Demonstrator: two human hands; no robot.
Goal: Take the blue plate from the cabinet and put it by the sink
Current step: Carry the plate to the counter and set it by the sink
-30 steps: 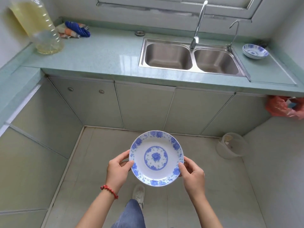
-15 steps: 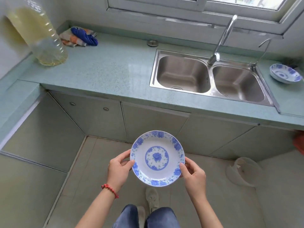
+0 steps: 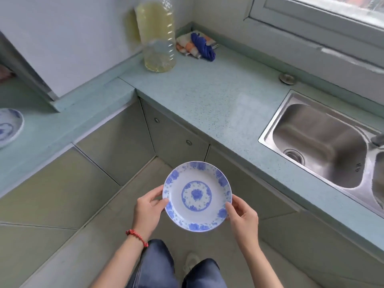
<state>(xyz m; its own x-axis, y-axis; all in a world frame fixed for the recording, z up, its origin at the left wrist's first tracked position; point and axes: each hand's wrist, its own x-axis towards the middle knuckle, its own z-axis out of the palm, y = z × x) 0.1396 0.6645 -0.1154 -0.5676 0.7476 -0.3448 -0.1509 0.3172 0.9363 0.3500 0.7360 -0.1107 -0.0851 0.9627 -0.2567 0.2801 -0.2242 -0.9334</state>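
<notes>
I hold a white plate with blue flower patterns [image 3: 197,196] level in front of me, above the floor and short of the counter edge. My left hand [image 3: 148,210] grips its left rim and my right hand [image 3: 243,215] grips its right rim. The steel double sink [image 3: 324,142] is set in the pale green counter [image 3: 207,96] to the upper right of the plate. The cabinet doors [image 3: 174,138] under the counter are closed.
A large plastic bottle of yellowish liquid [image 3: 158,36] stands in the counter corner, with cloths [image 3: 197,45] beside it. A sink plug [image 3: 287,78] lies near the window wall. Another blue-patterned plate [image 3: 8,126] rests on the left counter.
The view has swung left and closer to the counter; the sink now lies at the right edge and the left counter has come into view. Both hands keep the same hold on the plate.
</notes>
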